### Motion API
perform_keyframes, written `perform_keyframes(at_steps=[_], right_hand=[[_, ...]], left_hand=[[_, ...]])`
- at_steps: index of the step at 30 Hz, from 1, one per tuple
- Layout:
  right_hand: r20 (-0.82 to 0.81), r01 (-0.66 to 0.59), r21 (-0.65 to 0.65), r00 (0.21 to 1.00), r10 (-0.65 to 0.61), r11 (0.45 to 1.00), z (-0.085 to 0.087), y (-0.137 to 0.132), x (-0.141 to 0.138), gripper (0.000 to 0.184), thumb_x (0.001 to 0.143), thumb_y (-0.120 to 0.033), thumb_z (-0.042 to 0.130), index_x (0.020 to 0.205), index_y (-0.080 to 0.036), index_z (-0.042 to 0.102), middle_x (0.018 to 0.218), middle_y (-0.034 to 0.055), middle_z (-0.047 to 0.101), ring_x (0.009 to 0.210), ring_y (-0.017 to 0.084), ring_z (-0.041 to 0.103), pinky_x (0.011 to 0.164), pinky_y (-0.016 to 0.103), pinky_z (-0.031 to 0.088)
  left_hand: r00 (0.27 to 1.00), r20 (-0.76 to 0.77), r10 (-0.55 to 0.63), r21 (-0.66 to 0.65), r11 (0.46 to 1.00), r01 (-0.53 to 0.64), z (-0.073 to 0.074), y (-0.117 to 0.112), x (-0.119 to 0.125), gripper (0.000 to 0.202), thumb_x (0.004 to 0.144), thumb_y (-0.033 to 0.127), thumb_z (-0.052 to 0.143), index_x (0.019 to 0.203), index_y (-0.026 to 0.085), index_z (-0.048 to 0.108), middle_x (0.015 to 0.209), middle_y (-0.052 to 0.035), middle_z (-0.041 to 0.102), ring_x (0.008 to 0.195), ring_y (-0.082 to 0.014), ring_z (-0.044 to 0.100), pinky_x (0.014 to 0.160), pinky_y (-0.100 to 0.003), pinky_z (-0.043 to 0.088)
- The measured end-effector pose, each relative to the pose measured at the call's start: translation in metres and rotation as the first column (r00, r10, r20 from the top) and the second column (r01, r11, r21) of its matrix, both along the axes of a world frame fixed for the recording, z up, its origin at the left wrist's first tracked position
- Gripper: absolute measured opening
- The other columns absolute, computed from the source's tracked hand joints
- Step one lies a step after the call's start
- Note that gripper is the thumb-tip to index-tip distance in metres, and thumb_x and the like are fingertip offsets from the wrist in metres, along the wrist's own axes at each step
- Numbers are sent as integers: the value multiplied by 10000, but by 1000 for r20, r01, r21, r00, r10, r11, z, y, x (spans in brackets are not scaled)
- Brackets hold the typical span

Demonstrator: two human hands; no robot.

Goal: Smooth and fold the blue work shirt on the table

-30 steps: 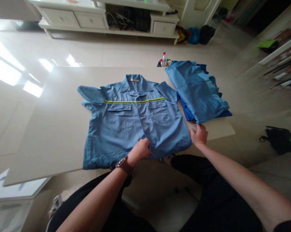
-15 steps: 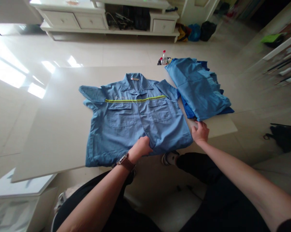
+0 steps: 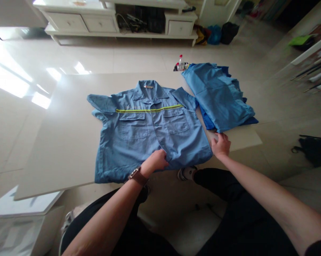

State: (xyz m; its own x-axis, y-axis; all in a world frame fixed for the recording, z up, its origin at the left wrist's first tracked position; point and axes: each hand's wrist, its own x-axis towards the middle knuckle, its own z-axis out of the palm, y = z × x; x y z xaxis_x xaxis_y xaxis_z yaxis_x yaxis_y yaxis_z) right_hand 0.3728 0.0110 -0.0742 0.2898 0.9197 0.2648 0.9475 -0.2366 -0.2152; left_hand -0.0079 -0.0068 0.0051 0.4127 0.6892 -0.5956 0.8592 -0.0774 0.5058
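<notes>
A blue short-sleeved work shirt [image 3: 139, 149] lies face up on the table, collar away from me. A yellow-green stripe [image 3: 166, 108] crosses its chest above two flap pockets. My left hand [image 3: 158, 159], below a brown-strapped watch [image 3: 138, 176], is closed on the lower front of the shirt near the button line; its fingertips are hidden. At the shirt's lower right corner, my right hand [image 3: 221, 145] is closed with bent fingers against the side edge. Just beyond that hand lies a pile of blue garments [image 3: 219, 96], touching the right sleeve.
The pale table [image 3: 67, 142] extends left of the shirt. A plastic bottle with a red cap [image 3: 180, 64] shows past the far edge. Farther back stands a white cabinet [image 3: 102, 25] with bags [image 3: 229, 32] beside it. A white box-like unit [image 3: 24, 206] is at lower left.
</notes>
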Motion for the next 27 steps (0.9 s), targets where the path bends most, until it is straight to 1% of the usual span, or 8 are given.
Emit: perform_keyframes(at_steps=[4, 7, 10, 14, 17, 21, 27], right_hand=[[-3, 1, 11, 1000, -1, 1000, -1, 0, 0, 432, 884, -302, 486, 1223, -129, 691, 1262, 226, 690, 1188, 377, 561, 933, 484, 427], [-1, 1, 22, 1000, -1, 1000, -1, 0, 0, 440, 881, -303, 481, 1224, -128, 694, 1278, 222, 691, 1195, 375, 566, 935, 480, 426], [-3, -1, 28, 1000, 1, 1000, -1, 0, 0, 434, 883, -306, 478, 1214, -132, 697, 1279, 220, 693, 1196, 373, 562, 934, 480, 425], [-7, 1, 21, 1000, 0, 1000, -1, 0, 0, 427, 879, -296, 483, 1218, -137, 689, 1271, 223, 686, 1191, 375, 550, 929, 485, 425], [-8, 6, 13, 1000, -6, 1000, -1, 0, 0, 426, 880, -295, 484, 1221, -137, 685, 1273, 225, 681, 1194, 378, 547, 930, 490, 426], [-13, 7, 12, 1000, -7, 1000, -1, 0, 0, 430, 880, -292, 481, 1217, -128, 692, 1277, 227, 684, 1206, 379, 551, 943, 497, 427], [-23, 8, 12, 1000, -8, 1000, -1, 0, 1, 429, 869, -292, 493, 1212, -134, 697, 1281, 219, 693, 1206, 375, 558, 942, 492, 428]], left_hand=[[1000, 12, -11, -23, 1000, 11, -4, -1, 0, 74, 806, 209, 679, 853, 176, 725, 741, -48, 747, 658, -163, 683, 593, -244, 446], [1000, 23, -2, -6, 1000, 2, -6, -1, 0, 98, 816, 199, 678, 897, 178, 729, 780, -56, 763, 707, -175, 709, 618, -245, 463], [999, 33, 10, -19, 1000, -9, -5, -1, 0, 87, 819, 194, 690, 898, 175, 720, 740, -56, 755, 747, -188, 729, 621, -241, 471], [999, 36, 6, -89, 996, -3, -2, -1, -1, 52, 838, 187, 687, 879, 167, 712, 665, -43, 729, 661, -179, 716, 605, -239, 485], [998, 62, 25, -114, 993, -18, -2, 0, -1, 60, 842, 180, 693, 898, 163, 703, 678, -38, 734, 640, -168, 716, 586, -227, 489], [996, 75, 38, -106, 994, -30, -5, -1, -2, 72, 840, 160, 691, 911, 156, 687, 680, -44, 727, 630, -171, 725, 539, -219, 466], [991, 96, 90, -169, 983, -73, -6, -3, -3, 133, 845, 137, 675, 974, 160, 657, 700, -29, 729, 581, -160, 712, 503, -217, 448]])
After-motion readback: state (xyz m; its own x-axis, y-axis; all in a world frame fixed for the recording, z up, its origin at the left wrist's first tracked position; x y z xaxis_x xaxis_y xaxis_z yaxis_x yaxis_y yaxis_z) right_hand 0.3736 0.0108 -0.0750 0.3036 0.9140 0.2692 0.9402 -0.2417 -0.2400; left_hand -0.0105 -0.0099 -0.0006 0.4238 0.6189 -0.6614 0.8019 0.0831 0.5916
